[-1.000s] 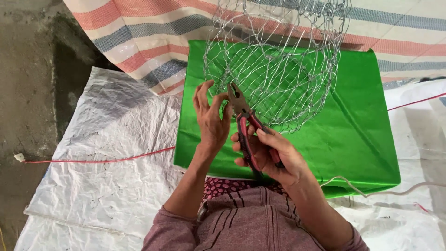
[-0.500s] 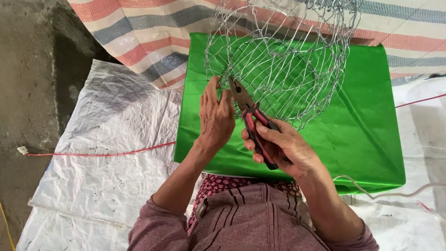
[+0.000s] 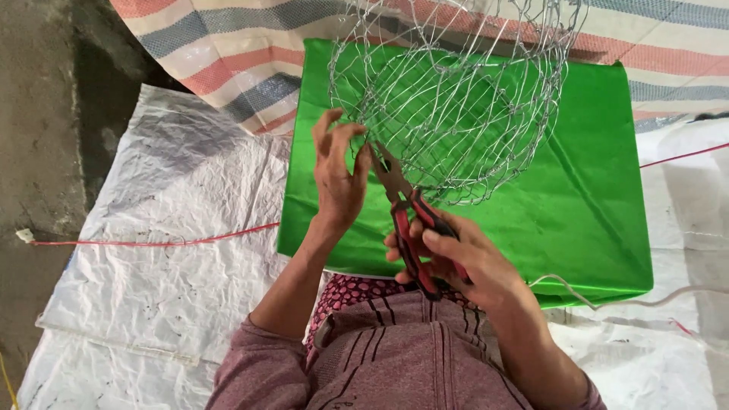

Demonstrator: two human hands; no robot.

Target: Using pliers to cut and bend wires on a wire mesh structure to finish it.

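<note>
Wire mesh basket [image 3: 456, 99], half woven and rounded, stood tilted over the green sheet [image 3: 592, 197] in the head view, its lower rim nearest the person's body. The left hand [image 3: 338, 178] was at that rim's left side, fingers partly spread, with the thumb and fingertips pinching a strand of the mesh. The right hand [image 3: 448, 258], just below the basket, was closed round the red-and-black handles of the pliers [image 3: 410, 220], whose nose reached up to the same strand beside the left thumb. Under the green sheet lay white woven sacking [image 3: 152, 228], crossed by a thin red cord [image 3: 152, 243], and a striped tarpaulin [image 3: 228, 53] lay beyond the basket. The step looked like twisting or tightening a wire joint at the rim; a firm grip and a steady turn seemed called for.
</note>
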